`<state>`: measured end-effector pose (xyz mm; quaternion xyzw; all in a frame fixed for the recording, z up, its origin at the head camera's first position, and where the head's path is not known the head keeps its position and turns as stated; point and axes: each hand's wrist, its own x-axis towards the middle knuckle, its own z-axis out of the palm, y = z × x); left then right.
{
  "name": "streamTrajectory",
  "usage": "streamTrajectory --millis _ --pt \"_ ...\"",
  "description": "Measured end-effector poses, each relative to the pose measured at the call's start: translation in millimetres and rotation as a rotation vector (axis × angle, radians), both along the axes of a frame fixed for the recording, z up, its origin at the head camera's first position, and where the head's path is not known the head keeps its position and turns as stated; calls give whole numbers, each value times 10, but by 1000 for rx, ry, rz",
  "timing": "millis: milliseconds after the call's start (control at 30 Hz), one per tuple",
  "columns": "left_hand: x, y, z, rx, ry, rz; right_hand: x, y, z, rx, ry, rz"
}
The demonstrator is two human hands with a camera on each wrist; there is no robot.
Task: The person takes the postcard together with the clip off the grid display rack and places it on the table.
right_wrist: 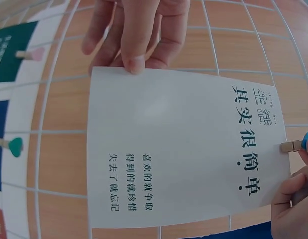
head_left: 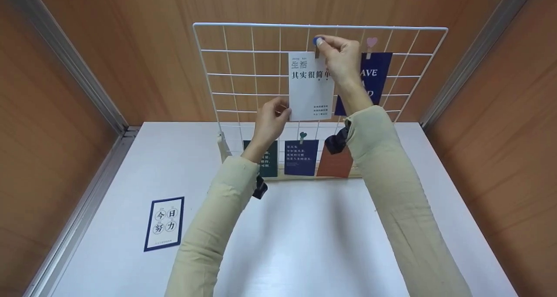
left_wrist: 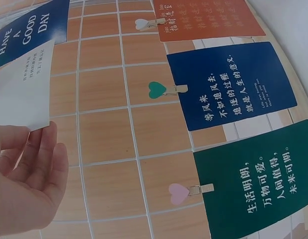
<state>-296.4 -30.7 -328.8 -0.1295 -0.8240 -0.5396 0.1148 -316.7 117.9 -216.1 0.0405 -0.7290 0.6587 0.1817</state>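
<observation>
A white card (head_left: 310, 98) with dark Chinese lettering stands upright against the white wire grid (head_left: 320, 25). My right hand (head_left: 344, 61) is at its top edge, thumb and fingers pinching a small wooden clothespin (right_wrist: 290, 146) with a blue ornament. The peg's jaws overlap the card's top edge. Lower down, my left hand (head_left: 272, 119) pinches the card's left edge near the bottom corner, its thumb (right_wrist: 136, 63) in front and fingers behind. In the left wrist view only a corner of this card shows beside the fingers.
A navy card (head_left: 379, 68) hangs right of my right hand by a pink heart peg (head_left: 371, 42). Along the grid's bottom hang a green card (left_wrist: 258, 181), a blue card (head_left: 300, 158) and an orange card (head_left: 334, 164). A blue-bordered card (head_left: 164, 240) lies on the white table (head_left: 109, 240).
</observation>
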Motion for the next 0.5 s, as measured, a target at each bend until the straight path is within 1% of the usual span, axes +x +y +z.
streamTrajectory --millis 133,300,400,500 --pt "3 -2 -12 -16 3 -1 31 -11 41 -42 32 5" --pt "3 -27 -36 -22 -1 9 -20 10 33 -63 66 31" --pt "8 -47 -47 -22 -10 13 -33 32 17 -58 74 40" --pt "14 -69 -52 -26 -11 21 -14 64 9 -40 68 51"
